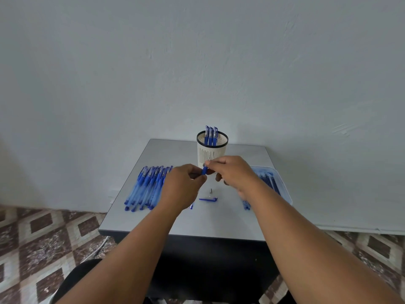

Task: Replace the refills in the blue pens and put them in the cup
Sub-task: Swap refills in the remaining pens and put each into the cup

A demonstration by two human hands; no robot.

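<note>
Pen barrel (204, 171): being held above the table (219, 224), just before the cup (212, 151), apparently for refilling. Left hand (183, 186) is curling round its lower end; right hand (230, 172) is pinching at its top (what it pinches is too small to tell). Metal tip (210, 191) and blue cap (208, 199) are lying below, likely removed for access. Three pens (210, 133) are standing in the cup. Pens awaiting work (149, 187) are lying at left; refills (269, 181) are lying in a tray (285, 189) at right.
</note>
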